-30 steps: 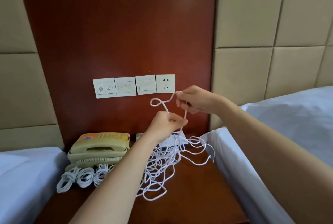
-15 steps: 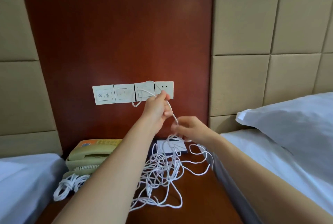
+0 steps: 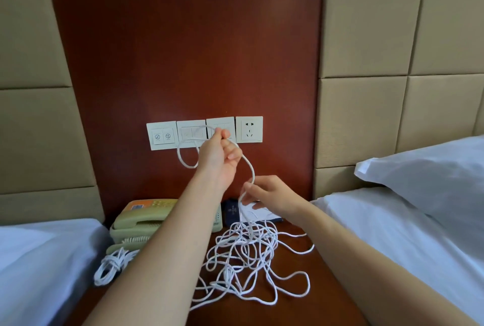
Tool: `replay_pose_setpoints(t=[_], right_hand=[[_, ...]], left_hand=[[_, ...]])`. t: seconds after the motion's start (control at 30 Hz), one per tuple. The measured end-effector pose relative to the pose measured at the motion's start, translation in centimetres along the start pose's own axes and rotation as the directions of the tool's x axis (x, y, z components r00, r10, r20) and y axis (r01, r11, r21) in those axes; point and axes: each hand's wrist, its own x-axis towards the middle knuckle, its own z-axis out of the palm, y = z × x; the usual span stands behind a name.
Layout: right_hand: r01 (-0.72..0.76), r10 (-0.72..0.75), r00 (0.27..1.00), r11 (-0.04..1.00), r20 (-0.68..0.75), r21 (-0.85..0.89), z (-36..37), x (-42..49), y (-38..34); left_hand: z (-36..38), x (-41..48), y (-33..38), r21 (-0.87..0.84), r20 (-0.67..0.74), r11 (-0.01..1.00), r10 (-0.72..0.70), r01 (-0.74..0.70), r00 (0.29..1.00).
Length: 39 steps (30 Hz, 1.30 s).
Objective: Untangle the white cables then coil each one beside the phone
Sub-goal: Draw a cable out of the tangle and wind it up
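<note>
A tangle of white cables (image 3: 246, 260) lies on the brown bedside table (image 3: 301, 307), right of a beige phone (image 3: 146, 218). My left hand (image 3: 218, 155) is raised in front of the wall switches and grips a loop of one white cable (image 3: 183, 158). From there the cable arcs down to my right hand (image 3: 272, 194), which pinches it just above the tangle. A coiled white cable (image 3: 112, 265) lies in front of the phone; my left forearm hides part of that spot.
Switch plates and a socket (image 3: 248, 129) sit on the red-brown wall panel. White beds flank the table, the left bed (image 3: 34, 260) and the right bed with a pillow (image 3: 424, 176). A dark card holder and papers (image 3: 233, 211) lie behind the tangle.
My left hand rose from below to in front of the switches, lifting the cable loop. My right hand dropped from socket height to just above the tangle.
</note>
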Motion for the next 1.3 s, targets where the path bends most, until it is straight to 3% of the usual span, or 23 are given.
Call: replay_pose_setpoints(t=[0.13,0.27,0.33,0.4,0.47,0.53,0.63,0.7,0.9,0.97,1.07,1.17,1.3], right_hand=[[-0.019,0.019,1.000,1.000,-0.006,0.010,-0.3,0.3,-0.2],[-0.031,0.061,0.975,0.990,-0.216,0.138,-1.8,2.2,-2.5],[-0.027,0.080,0.961,0.980,-0.266,0.198,-2.4,3.2,-3.9],[-0.030,0.098,0.959,0.968,-0.266,0.249,-2.6,4.1,-4.8],[-0.025,0.119,0.959,0.938,-0.256,0.345,-2.6,4.8,-5.6],[0.013,0.118,0.955,0.899,-0.272,0.438,-2.5,5.2,-5.8],[0.035,0.107,0.955,0.885,-0.275,0.465,-2.2,5.1,-4.8],[0.045,0.110,0.955,0.862,-0.274,0.505,-2.3,4.9,-4.0],[0.076,0.176,0.939,0.734,-0.297,0.674,-3.8,5.6,-5.0],[0.060,0.172,0.944,0.750,-0.282,0.658,-3.6,5.4,-4.7],[0.037,0.140,0.953,0.827,-0.269,0.561,-3.0,4.0,-3.0],[0.001,0.078,0.971,0.944,-0.227,0.329,-2.1,2.1,-0.5],[0.070,-0.051,0.988,0.990,-0.149,0.126,-1.4,0.2,1.0]], left_hand=[[-2.3,0.4,0.6,0.009,-0.071,0.999,0.054,-0.054,0.996],[-4.7,0.1,0.0,0.273,0.011,0.959,0.072,-0.072,0.997],[-5.5,-0.5,-0.9,0.507,0.108,0.859,0.013,-0.066,0.994],[-5.9,-1.0,-2.1,0.713,0.173,0.698,-0.086,-0.065,0.981],[-5.9,-1.2,-3.3,0.834,0.202,0.544,-0.148,-0.091,0.968],[-5.7,-1.1,-3.9,0.849,0.226,0.512,-0.125,-0.132,0.966],[-5.1,-0.5,-3.7,0.740,0.198,0.664,-0.057,-0.110,0.979],[-4.7,-0.4,-3.2,0.718,0.219,0.687,-0.076,-0.107,0.973],[-4.8,-1.0,-4.4,0.916,0.293,0.346,-0.232,-0.203,0.928],[-4.4,-0.9,-4.9,0.895,0.318,0.386,-0.198,-0.224,0.927],[-3.5,-0.2,-4.6,0.758,0.237,0.640,-0.096,-0.122,0.967],[-2.4,0.3,-3.4,0.518,0.176,0.854,-0.054,-0.046,0.983],[-1.3,0.7,-2.2,0.323,0.099,0.946,-0.016,-0.017,0.995]])
